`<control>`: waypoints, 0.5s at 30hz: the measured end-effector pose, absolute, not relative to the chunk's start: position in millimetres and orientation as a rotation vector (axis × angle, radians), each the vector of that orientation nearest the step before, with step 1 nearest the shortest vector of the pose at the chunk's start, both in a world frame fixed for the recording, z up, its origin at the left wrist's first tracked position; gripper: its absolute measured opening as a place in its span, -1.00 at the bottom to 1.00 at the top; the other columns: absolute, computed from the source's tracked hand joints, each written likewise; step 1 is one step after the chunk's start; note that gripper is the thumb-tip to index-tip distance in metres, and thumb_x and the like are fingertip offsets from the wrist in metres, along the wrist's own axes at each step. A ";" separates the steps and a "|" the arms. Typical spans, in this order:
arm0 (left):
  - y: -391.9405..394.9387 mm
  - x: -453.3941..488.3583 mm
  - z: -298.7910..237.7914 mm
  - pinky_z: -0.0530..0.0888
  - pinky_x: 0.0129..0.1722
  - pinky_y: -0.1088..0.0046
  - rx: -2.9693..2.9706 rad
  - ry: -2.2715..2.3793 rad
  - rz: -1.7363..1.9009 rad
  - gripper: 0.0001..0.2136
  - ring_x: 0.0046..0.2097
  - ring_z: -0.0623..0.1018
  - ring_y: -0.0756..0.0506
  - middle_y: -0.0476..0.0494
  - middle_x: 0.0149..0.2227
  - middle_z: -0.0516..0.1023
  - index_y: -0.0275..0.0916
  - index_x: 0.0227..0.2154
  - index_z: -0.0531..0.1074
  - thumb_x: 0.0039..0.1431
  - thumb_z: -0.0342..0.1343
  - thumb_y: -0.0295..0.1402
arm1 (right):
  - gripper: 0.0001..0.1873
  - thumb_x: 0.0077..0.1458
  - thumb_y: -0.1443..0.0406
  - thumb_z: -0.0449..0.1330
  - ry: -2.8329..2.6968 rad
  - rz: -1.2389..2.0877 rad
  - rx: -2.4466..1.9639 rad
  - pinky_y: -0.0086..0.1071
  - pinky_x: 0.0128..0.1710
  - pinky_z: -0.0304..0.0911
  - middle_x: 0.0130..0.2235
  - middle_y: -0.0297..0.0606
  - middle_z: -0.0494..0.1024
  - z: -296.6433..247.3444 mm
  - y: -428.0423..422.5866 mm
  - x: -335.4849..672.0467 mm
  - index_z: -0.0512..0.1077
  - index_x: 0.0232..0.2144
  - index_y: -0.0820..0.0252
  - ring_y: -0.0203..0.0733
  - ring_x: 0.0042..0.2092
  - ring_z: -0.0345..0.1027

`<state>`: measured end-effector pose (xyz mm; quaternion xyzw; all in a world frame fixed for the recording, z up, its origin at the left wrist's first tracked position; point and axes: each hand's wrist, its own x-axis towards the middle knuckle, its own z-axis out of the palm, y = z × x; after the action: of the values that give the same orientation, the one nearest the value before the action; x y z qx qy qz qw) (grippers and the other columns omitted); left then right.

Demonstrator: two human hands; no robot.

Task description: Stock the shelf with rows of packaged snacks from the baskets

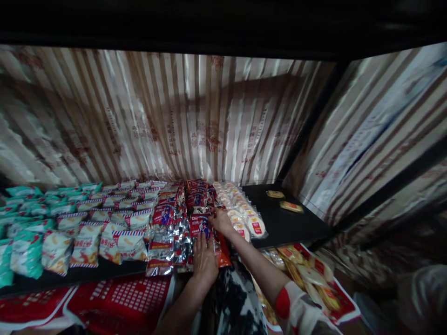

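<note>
Red foil snack packets [197, 222] lie in an overlapping row on the black shelf. My left hand [205, 260] rests on the near end of this row, its fingers stretched forward over the front packet. From the right, my right hand [222, 222] reaches across the same row, touching the packets' right edge with its fingers apart. Neither hand visibly grips anything, though some right fingertips are hard to make out. Just left is a second row of red and silver packets [163, 216]. Round white crackers in clear wrappers [256, 225] lie right of my hands.
White snack bags [85, 244] and teal bags [28, 253] fill the shelf's left side. Two yellow packets [291, 207] lie on the black shelf [275, 228] at right. Below are red printed sacks [118, 302] and an opened sack of yellow packets [328, 298]. Striped curtain [209, 116] hangs behind.
</note>
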<state>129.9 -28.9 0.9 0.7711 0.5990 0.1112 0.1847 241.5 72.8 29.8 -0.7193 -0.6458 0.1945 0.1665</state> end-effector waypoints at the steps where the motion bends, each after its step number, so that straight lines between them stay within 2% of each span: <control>1: -29.4 129.6 0.0 0.04 0.24 0.13 2.171 1.691 0.323 -0.46 0.29 -0.01 -0.25 -0.30 0.27 0.03 -0.33 0.16 0.17 0.05 -0.10 -0.44 | -0.74 0.03 0.32 0.05 -1.801 0.617 -1.995 -0.47 -0.33 0.18 -0.31 -0.21 0.56 28.3 71.7 241.7 0.44 -0.22 0.23 -0.21 -0.26 0.43; 4: -30.8 127.4 -3.2 0.05 0.24 0.15 2.168 1.683 0.401 -0.49 0.29 0.01 -0.23 -0.29 0.27 0.04 -0.33 0.15 0.18 0.08 -0.13 -0.44 | -0.77 0.05 0.28 0.01 -1.670 0.775 -1.845 -0.46 -0.36 0.16 -0.40 -0.29 0.53 23.5 66.5 242.3 0.47 -0.39 0.20 -0.24 -0.33 0.39; 9: -35.3 123.6 -5.5 0.09 0.24 0.15 2.173 1.613 0.572 -0.52 0.28 0.06 -0.21 -0.30 0.25 0.10 -0.37 0.10 0.25 0.07 -0.14 -0.51 | -0.64 0.06 0.06 -0.02 -1.496 0.840 -1.553 -0.43 -0.37 0.16 -0.47 -0.33 0.45 22.9 47.0 241.4 0.38 -0.51 0.18 -0.24 -0.37 0.29; 12: -38.6 122.3 -1.9 0.14 0.23 0.15 2.159 1.597 0.716 -0.55 0.27 0.11 -0.19 -0.29 0.24 0.11 -0.35 0.05 0.31 0.09 -0.18 -0.54 | -0.59 -0.01 -0.05 0.05 -1.433 0.858 -1.428 -0.43 -0.40 0.14 -0.51 -0.37 0.39 32.6 35.2 240.2 0.31 -0.56 0.17 -0.26 -0.41 0.23; 15: -40.4 117.8 3.1 0.16 0.23 0.20 2.097 1.554 0.932 -0.57 0.27 0.11 -0.15 -0.25 0.24 0.12 -0.32 0.02 0.34 0.13 -0.24 -0.52 | -0.57 -0.09 -0.08 0.14 -1.286 1.066 -1.312 -0.45 -0.48 0.12 -0.58 -0.42 0.34 48.8 28.1 239.7 0.27 -0.58 0.16 -0.32 -0.51 0.17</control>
<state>117.8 -40.4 3.1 0.7438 0.5511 0.3305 0.1840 239.7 28.1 48.8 -0.5395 -0.5289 0.4381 0.4871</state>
